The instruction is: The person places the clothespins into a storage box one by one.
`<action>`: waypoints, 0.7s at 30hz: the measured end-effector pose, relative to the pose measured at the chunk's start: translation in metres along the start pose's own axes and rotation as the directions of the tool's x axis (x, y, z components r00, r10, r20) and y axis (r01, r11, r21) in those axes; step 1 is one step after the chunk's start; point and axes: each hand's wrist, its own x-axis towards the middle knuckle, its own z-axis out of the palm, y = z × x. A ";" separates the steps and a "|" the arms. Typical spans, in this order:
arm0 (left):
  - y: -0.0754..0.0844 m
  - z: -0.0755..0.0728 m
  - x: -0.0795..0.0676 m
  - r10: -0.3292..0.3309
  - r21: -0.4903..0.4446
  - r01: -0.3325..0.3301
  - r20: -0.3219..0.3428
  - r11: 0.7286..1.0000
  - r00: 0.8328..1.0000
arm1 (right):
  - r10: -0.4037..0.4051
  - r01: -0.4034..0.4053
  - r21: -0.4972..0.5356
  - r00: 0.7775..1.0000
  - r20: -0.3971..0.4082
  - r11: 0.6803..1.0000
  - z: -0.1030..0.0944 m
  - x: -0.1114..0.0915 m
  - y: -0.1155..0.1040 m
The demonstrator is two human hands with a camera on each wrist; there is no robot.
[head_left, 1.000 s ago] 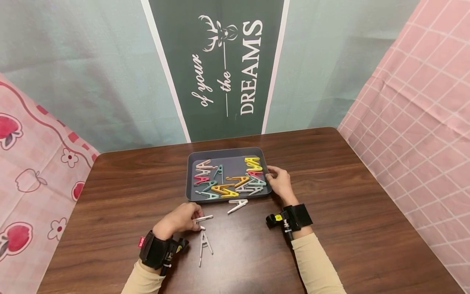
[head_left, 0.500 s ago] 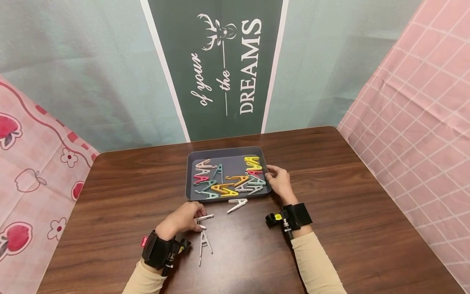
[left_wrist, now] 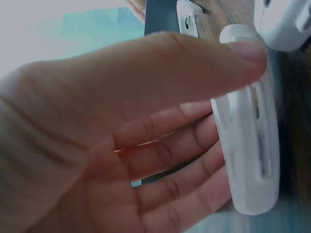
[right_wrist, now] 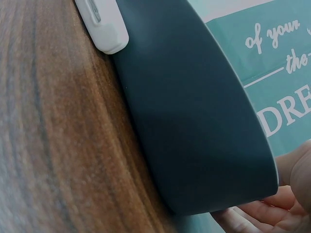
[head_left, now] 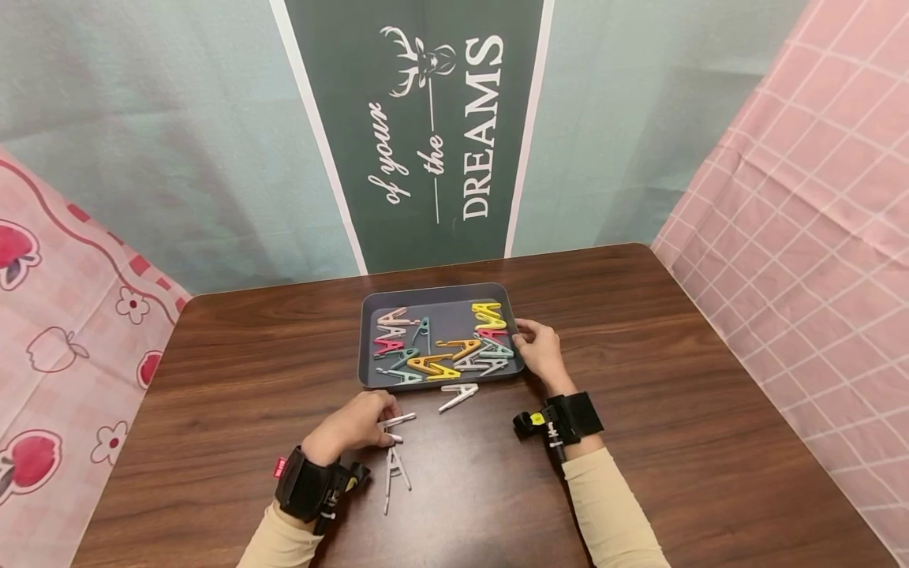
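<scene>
My left hand [head_left: 353, 424] pinches a white clothespin [left_wrist: 250, 141] just above or on the wooden table; I cannot tell which. In the left wrist view, the thumb lies across one end, with the fingers behind. Another white clothespin [head_left: 394, 473] lies spread in front of that hand, and a third [head_left: 458, 395] sits by the tray's front edge. With its thumb at the rim and its fingers along the outside, my right hand [head_left: 541, 353] holds the right side of the dark grey tray [head_left: 440, 294]. Part of its grip is hidden behind the tray wall in the right wrist view.
Several coloured clothespins lie in the tray, among them a yellow one [head_left: 487, 308], a red one [head_left: 388, 346] and an orange one [head_left: 460, 347]. The brown table [head_left: 675, 410] is bordered by a green curtain [head_left: 596, 142] behind and pink cloths at both sides.
My left hand has shifted slightly to the right with the white clothespin. The right hand stays at the tray, and the tray has barely moved in view.
</scene>
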 end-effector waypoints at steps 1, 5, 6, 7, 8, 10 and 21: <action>0.000 0.000 0.000 0.007 0.001 -0.007 -0.001 1.000 1.000 | 0.000 0.000 0.000 1.000 0.001 1.000 0.000 0.000 0.000; 0.000 0.000 0.000 0.057 0.021 -0.057 -0.011 0.998 0.998 | 0.000 0.000 -0.005 1.000 -0.001 1.000 0.000 0.000 0.001; 0.000 0.000 0.000 0.071 0.025 -0.071 -0.015 0.997 0.997 | 0.000 0.000 -0.004 1.000 -0.001 1.000 0.000 0.001 0.001; 0.001 0.000 0.001 0.081 0.026 -0.081 -0.020 0.996 0.996 | 0.000 0.000 -0.005 1.000 -0.003 1.000 0.000 0.001 0.001; 0.001 0.000 0.001 0.091 0.029 -0.090 -0.025 0.995 0.996 | -0.002 0.002 -0.005 1.000 -0.005 1.000 0.000 0.001 0.002; 0.003 -0.001 0.001 0.112 0.038 -0.111 -0.036 0.993 0.993 | -0.003 0.003 -0.006 1.000 -0.007 1.000 0.000 0.001 0.002; 0.010 -0.004 0.005 0.174 0.036 -0.171 -0.127 0.985 0.976 | -0.010 0.010 0.000 1.000 -0.006 1.000 0.000 0.000 0.001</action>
